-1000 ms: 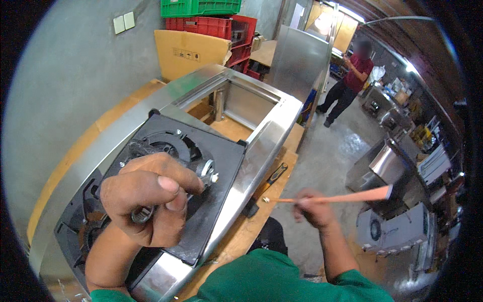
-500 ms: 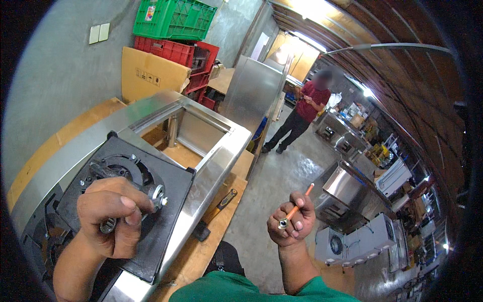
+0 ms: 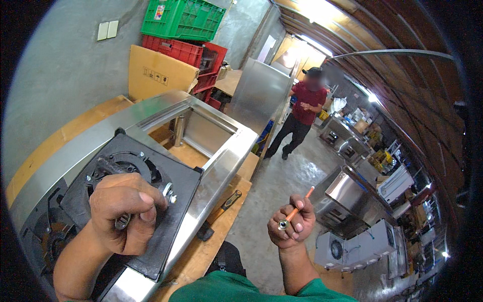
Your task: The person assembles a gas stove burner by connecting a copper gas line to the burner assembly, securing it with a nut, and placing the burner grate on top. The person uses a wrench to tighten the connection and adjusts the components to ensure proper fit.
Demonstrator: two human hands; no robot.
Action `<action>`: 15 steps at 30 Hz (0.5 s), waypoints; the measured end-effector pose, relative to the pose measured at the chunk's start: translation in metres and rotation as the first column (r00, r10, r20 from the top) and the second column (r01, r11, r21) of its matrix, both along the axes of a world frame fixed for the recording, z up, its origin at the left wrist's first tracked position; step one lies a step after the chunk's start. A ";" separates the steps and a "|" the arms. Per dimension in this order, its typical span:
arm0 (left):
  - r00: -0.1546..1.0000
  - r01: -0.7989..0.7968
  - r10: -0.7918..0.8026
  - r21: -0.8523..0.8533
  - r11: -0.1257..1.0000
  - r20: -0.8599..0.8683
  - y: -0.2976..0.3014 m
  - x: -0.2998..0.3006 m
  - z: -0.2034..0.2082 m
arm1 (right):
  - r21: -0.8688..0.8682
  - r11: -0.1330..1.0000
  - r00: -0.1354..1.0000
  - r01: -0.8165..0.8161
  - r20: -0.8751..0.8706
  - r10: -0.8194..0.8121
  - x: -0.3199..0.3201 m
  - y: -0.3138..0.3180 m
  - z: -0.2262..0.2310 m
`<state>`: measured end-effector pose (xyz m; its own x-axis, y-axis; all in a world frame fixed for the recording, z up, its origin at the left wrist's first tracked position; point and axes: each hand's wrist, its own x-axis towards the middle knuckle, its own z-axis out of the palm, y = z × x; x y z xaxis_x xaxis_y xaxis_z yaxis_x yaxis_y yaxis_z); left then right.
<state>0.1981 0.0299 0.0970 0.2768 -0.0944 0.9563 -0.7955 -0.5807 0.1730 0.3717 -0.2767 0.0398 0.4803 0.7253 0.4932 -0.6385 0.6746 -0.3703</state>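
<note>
Above the black burner panel (image 3: 173, 216), the left hand (image 3: 123, 209) curls palm-inward, clenched round a metal piece (image 3: 122, 221). Right of that panel, the right hand (image 3: 298, 220) is raised, grasping an orange rod (image 3: 292, 215); 1 second ago it stretched sideways, whereas its brass-coloured nut (image 3: 283, 225) now faces the wearer.

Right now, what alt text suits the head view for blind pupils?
A worker's left hand grips a metal part over a black plate on a metal frame; the right hand holds an orange tube. Beyond stands someone in a dark red shirt.
</note>
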 end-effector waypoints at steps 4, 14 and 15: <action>1.000 0.012 -0.012 -0.021 1.000 0.002 -0.002 0.000 0.001 | -0.008 1.000 1.000 0.001 0.009 -0.001 0.001 0.001 -0.002; 1.000 0.018 -0.018 -0.045 0.999 -0.001 -0.001 0.000 -0.002 | -0.435 0.396 0.193 0.809 0.832 0.520 -0.011 0.005 0.020; 1.000 0.016 -0.017 -0.039 0.999 -0.013 -0.001 -0.002 -0.001 | -0.411 0.405 0.155 0.817 0.833 0.532 -0.012 0.008 0.018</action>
